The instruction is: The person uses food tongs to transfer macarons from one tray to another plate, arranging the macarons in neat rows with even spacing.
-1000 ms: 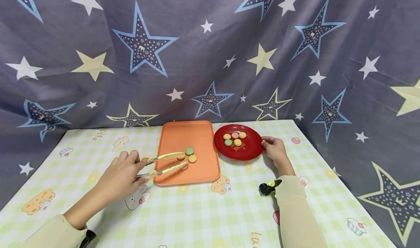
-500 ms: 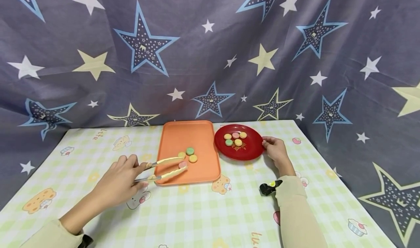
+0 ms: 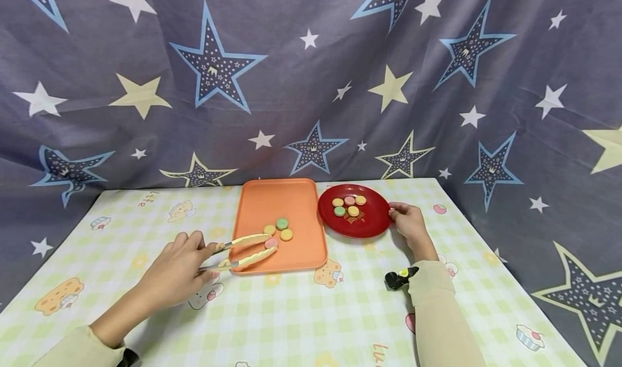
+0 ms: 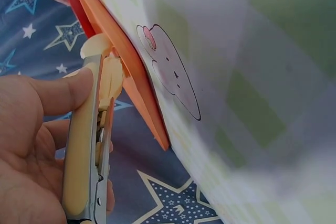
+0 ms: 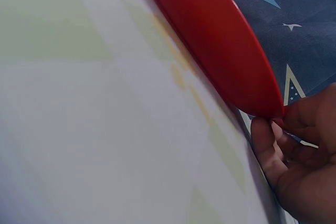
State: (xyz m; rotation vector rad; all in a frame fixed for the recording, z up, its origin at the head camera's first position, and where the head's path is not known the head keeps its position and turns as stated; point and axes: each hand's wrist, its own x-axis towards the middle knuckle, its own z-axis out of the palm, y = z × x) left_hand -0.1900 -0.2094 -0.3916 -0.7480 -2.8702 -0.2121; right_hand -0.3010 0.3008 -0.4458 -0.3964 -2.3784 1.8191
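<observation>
My left hand (image 3: pixel 177 272) grips a pair of tongs (image 3: pixel 250 240) with cream-coloured tips and metal arms. The tips are spread on either side of a pink macaron (image 3: pixel 271 243) on the orange tray (image 3: pixel 274 197). Close by on that tray lie a green macaron (image 3: pixel 282 224) and two yellow macarons, one yellow macaron (image 3: pixel 286 235) being further right. With thumb and fingers my right hand (image 3: pixel 410 224) pinches the right rim of a red plate (image 3: pixel 374 221). Several macarons in yellow, pink and green rest on the plate. The right wrist view shows the pinched plate edge (image 5: pixel 226 51).
The tray and plate stand side by side at the back of a table with a green checked cloth (image 3: pixel 291 318). Behind them hangs a dark curtain (image 3: pixel 291 86) with a star pattern. A black strap (image 3: pixel 400 278) is at the right wrist.
The tongs have shifted slightly toward the near side, and their tips now straddle the pink macaron, uncovering the left yellow one. The right hand and plate stay in place.
</observation>
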